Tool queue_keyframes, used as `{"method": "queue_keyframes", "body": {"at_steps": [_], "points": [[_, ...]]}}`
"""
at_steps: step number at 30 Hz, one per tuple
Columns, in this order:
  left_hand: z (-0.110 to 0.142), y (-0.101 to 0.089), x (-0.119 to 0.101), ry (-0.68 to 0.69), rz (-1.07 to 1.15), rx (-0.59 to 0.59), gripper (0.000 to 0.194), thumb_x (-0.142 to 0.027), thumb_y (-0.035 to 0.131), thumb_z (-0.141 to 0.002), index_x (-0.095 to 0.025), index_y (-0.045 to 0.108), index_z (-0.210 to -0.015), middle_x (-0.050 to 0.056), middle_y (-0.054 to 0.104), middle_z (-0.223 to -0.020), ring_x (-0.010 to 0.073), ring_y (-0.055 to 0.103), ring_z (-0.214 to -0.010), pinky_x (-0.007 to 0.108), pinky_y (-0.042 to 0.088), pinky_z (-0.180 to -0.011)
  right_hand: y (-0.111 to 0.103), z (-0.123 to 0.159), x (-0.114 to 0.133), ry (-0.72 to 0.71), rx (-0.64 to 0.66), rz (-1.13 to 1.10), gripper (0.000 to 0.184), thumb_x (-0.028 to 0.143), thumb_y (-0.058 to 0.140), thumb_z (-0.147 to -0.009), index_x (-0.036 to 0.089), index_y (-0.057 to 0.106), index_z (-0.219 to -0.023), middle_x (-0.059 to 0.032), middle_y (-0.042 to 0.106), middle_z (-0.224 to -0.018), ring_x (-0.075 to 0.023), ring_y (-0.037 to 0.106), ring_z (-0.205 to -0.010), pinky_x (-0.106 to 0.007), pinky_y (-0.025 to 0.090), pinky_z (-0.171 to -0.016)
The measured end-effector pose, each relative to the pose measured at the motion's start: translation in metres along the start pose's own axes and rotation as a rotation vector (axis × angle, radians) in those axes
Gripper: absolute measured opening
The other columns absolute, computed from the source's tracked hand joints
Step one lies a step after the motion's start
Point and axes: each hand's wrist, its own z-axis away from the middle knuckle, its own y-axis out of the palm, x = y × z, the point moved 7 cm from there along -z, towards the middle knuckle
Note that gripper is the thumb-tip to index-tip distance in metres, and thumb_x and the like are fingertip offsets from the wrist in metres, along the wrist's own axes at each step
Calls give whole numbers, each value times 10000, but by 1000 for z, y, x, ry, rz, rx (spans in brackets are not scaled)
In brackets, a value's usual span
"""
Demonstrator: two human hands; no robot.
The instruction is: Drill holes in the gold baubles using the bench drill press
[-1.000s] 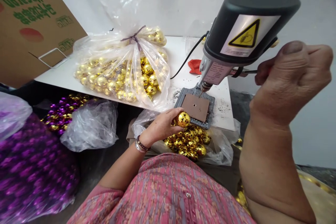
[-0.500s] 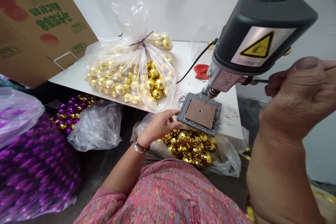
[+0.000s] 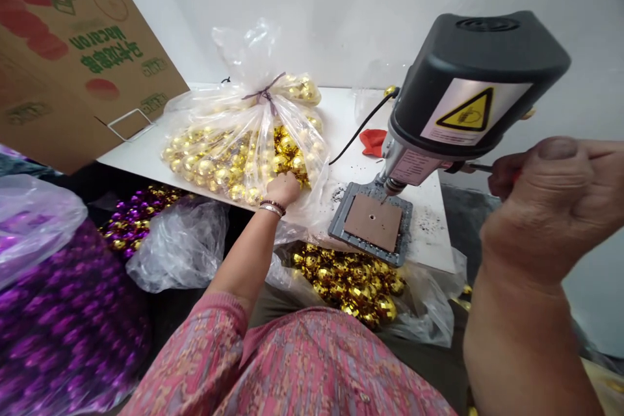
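My left hand (image 3: 284, 189) is at an opening in the front of a tied clear plastic bag (image 3: 234, 118), against gold faceted balls (image 3: 286, 142). Its fingertips are hidden, so whether it holds a ball cannot be seen. My right hand (image 3: 550, 198) is closed around the red-gripped end of the feed lever (image 3: 480, 168) on a small bench drill press (image 3: 480, 78). Under the drill bit, a brown square plate (image 3: 374, 221) with a small central hole lies on the grey machine base (image 3: 341, 224); no ball sits on it.
An open bag of gold balls (image 3: 351, 279) sits below the table edge. Purple balls fill a large bag (image 3: 68, 325) at left, near crumpled plastic (image 3: 180, 244). A cardboard box (image 3: 73, 58), red cloth (image 3: 374, 142) and black cable (image 3: 363, 123) are around the white table (image 3: 341, 104).
My left hand has moved from beside the drill base up and left to the tied bag's opening. My right hand stays on the lever. The view has shifted slightly.
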Motion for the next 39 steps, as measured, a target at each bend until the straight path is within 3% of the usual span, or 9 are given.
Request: {"method": "queue_keyframes", "body": {"at_steps": [6, 9, 13, 17, 22, 26, 31, 35, 39], "points": [[11, 0, -14, 100, -2, 7, 392, -162, 453, -978, -126, 622, -1330, 231, 723, -1271, 311, 701, -1207, 399, 524, -997, -1, 2, 1, 24, -4, 41, 589, 714, 436, -959, 159, 459, -762, 18, 478, -595, -77, 504, -573, -284, 342, -622], [23, -9, -6, 132, 53, -92, 435, -251, 585, -937, -152, 608, -1360, 201, 723, -1247, 327, 693, -1191, 416, 529, -985, 0, 2, 3, -6, 23, 79, 641, 719, 403, -964, 152, 465, -672, -2, 422, -559, -94, 506, -585, -300, 349, -638], [48, -21, 10, 228, 704, -194, 593, -383, 676, -890, -178, 562, -1436, 121, 724, -1096, 226, 706, -943, 352, 555, -843, -1, -5, -8, 22, 10, 48, 593, 705, 456, -955, 154, 508, -741, 5, 474, -596, -95, 532, -591, -302, 386, -633], [70, -4, -7, 371, 1428, 158, 588, -485, 627, -937, -254, 527, -1468, 37, 692, -903, 120, 627, -700, 268, 512, -659, 10, -29, -13, 48, 53, -139, 510, 617, 547, -940, 176, 429, -713, 40, 478, -595, -42, 471, -523, -248, 333, -539], [89, 24, -53, 439, 1760, 580, 709, -451, 843, -793, -272, 545, -1411, 12, 704, -898, 139, 707, -771, 232, 524, -669, 31, -60, -15, 240, 117, -279, 346, 327, 538, -940, 182, 436, -643, 49, 412, -527, -58, 405, -440, -232, 284, -424], [88, 47, -75, 325, 1744, 697, 700, -363, 852, -793, -249, 510, -1392, 28, 732, -981, 173, 753, -814, 241, 539, -668, 38, -70, -24, 325, 145, -245, 318, 282, 523, -942, 197, 439, -647, 42, 388, -505, -94, 386, -421, -257, 289, -404], [75, 60, -87, 183, 1440, 559, 619, -313, 838, -787, -197, 526, -1309, 55, 729, -1003, 154, 739, -723, 209, 457, -560, 40, -73, -32, 315, 149, -261, 309, 286, 502, -985, 173, 462, -700, 59, 410, -520, -75, 414, -436, -228, 322, -437], [64, 59, -102, 246, 1233, 452, 591, -333, 800, -805, -174, 563, -1323, 2, 683, -879, 90, 624, -610, 217, 457, -573, 40, -73, -33, 315, 130, -253, 354, 334, 528, -1001, 152, 447, -709, 60, 417, -550, -38, 403, -493, -186, 334, -508], [59, 52, -117, 354, 990, 351, 383, -323, 767, -789, -161, 667, -1121, -31, 626, -745, 111, 567, -639, 236, 456, -602, 40, -71, -31, 331, 134, -232, 348, 347, 484, -1023, 135, 451, -749, 43, 449, -625, -24, 433, -591, -157, 354, -572]]}}
